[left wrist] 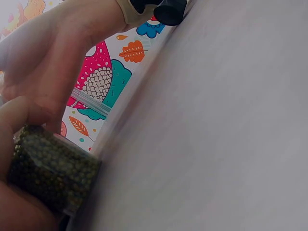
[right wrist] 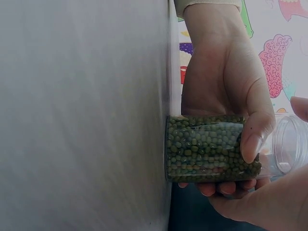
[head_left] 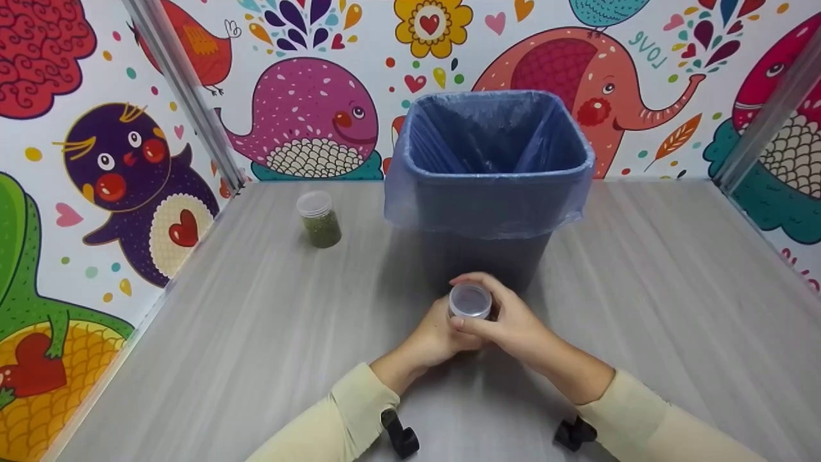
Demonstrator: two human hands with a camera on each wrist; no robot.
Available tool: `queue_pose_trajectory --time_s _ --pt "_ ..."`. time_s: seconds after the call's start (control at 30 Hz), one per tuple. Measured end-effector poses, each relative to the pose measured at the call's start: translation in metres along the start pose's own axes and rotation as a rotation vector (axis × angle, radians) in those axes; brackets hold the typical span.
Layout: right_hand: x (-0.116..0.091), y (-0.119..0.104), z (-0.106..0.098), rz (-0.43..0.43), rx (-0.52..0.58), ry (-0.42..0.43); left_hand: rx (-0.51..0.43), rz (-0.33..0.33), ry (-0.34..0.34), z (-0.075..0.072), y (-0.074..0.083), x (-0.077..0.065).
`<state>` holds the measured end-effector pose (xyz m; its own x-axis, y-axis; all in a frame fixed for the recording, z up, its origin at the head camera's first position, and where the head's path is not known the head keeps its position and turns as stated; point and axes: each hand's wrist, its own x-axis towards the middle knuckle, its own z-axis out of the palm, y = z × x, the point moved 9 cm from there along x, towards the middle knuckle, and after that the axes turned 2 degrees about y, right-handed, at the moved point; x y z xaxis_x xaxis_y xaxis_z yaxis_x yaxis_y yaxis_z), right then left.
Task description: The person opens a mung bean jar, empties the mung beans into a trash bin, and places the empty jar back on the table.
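Note:
A clear jar of green beans (right wrist: 207, 149) stands upright on the table in front of the bin. My left hand (head_left: 431, 337) wraps around the jar's body, its thumb pressed along the side in the right wrist view. At the top, my right hand (head_left: 516, 321) grips the clear screw lid (head_left: 470, 300) between thumb and fingers. The beans fill much of the jar, as the left wrist view also shows. From the head view the hands hide the jar's body.
A second lidded jar (head_left: 322, 230) with green contents stands at the left rear of the table (head_left: 256, 333). Just beyond my hands is a tall bin (head_left: 487, 256) lined with a blue bag (head_left: 494, 205). Patterned walls (head_left: 308, 115) enclose the back and sides.

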<state>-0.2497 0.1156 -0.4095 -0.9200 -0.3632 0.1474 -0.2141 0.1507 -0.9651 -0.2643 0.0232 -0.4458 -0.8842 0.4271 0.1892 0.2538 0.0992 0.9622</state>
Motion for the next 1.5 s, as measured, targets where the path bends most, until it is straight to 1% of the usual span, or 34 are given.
queue_pose_trajectory --time_s 0.2,0.37,0.47,0.57,0.8,1.07,1.3,1.5 --pt "-0.0002 0.0005 0.0001 0.017 0.022 0.007 0.002 0.012 0.006 0.0001 0.0008 0.0005" --pt "-0.0005 0.0033 -0.0032 0.079 0.059 0.068 -0.005 -0.008 0.016 0.0002 -0.0004 0.001" --pt "-0.0008 0.0038 -0.0049 0.095 0.068 0.096 0.004 -0.025 0.014 0.0001 -0.0015 0.0011" --pt "-0.0009 0.0032 -0.0058 0.087 0.071 0.1 0.013 -0.024 0.013 -0.0007 -0.0012 0.0014" --pt "-0.0008 0.0012 -0.005 0.057 0.064 0.073 -0.038 -0.051 -0.017 0.0007 -0.0018 0.0015" --pt "-0.0005 0.0009 -0.0041 0.046 0.071 0.064 -0.003 -0.041 0.001 0.0001 -0.0012 0.0014" --pt "-0.0002 0.0001 -0.0012 0.006 0.025 0.02 0.021 -0.019 0.005 -0.0006 0.0004 -0.0003" --pt "0.0001 -0.0002 -0.0006 -0.002 0.009 0.018 0.024 -0.017 0.0 -0.0001 0.0001 -0.0001"
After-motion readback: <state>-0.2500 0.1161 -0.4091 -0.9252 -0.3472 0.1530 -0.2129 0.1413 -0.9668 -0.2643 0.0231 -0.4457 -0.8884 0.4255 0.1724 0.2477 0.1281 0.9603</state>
